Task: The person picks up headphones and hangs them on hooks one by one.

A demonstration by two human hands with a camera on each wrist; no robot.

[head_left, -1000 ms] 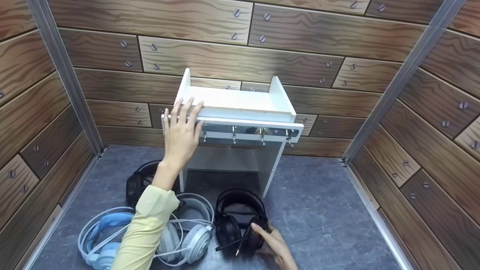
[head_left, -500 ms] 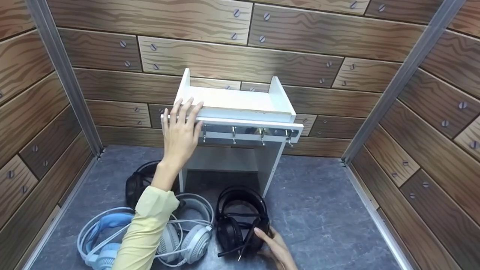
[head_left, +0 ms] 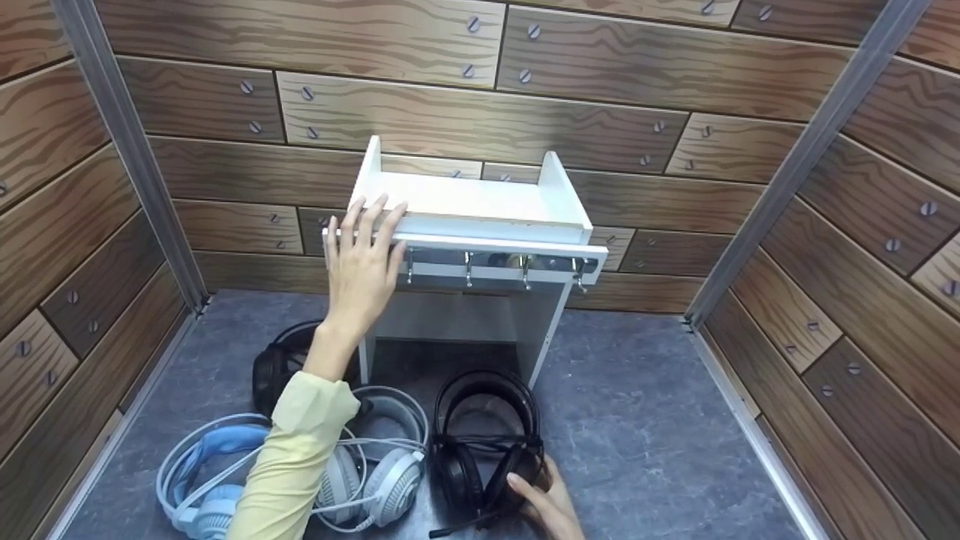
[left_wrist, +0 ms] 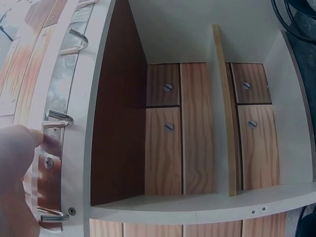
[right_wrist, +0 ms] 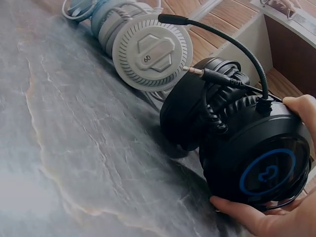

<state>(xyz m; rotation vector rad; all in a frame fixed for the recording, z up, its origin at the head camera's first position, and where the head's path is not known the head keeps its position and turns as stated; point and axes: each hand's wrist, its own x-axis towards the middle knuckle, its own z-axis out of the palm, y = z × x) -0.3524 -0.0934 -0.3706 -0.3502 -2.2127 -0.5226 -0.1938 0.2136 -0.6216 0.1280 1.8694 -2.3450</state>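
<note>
My left hand (head_left: pixel 360 277) rests with straight, spread fingers on the left end of the white shelf unit (head_left: pixel 469 196), over its hook rail (head_left: pixel 495 259). In the left wrist view the thumb lies against the front of the rail, between metal hooks (left_wrist: pixel 58 118). My right hand (head_left: pixel 551 502) grips a black headset (head_left: pixel 459 476) by its right ear cup, thumb on the near side. The right wrist view shows that cup (right_wrist: pixel 266 168) with a blue ring, a boom microphone (right_wrist: pixel 237 42) and a bare audio plug (right_wrist: pixel 195 71).
To the left on the dark marbled floor (head_left: pixel 637 420) lie a white-grey headset (head_left: pixel 394 487) and a light blue one (head_left: pixel 214 514). Another black headset (head_left: pixel 271 375) sits behind my left forearm, partly hidden. Wood-patterned walls (head_left: pixel 420 45) surround the floor.
The black headset in my right hand has shifted slightly right and tilted, its headband rising and its microphone swinging down in the head view. My left hand and the shelf unit keep their place.
</note>
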